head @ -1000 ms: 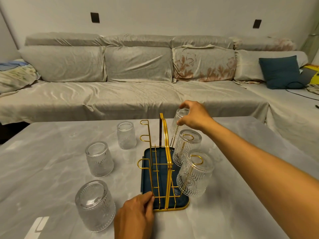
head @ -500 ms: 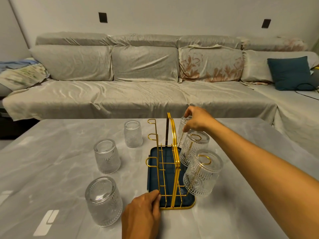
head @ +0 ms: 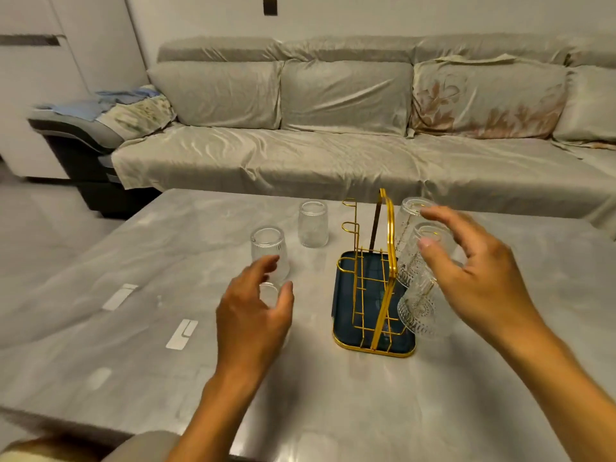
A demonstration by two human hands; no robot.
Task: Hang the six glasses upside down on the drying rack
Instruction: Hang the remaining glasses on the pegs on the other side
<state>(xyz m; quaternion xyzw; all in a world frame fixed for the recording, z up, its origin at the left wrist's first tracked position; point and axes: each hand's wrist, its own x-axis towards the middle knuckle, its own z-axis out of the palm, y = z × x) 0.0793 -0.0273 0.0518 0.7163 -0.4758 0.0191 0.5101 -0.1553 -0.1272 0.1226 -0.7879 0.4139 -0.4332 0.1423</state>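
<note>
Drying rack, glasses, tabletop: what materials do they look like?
Drying rack: thin wire, glossy gold finish, likely plated or coated metal; its tray is dark teal, material unclear.
Glasses, e.g. the far standing one: clear, embossed ribbing and glints suggest pressed glass, possibly plastic.
Tabletop: grey, marble-like veining, soft sheen; stone, sintered slab or laminate, cannot tell.

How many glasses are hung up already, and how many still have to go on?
Three glasses hang upside down on the right side of the gold rack: far, middle, near. Both hands are empty; the left hand is open over the nearest table glass. Two more wait on the table, so three remain.
</note>
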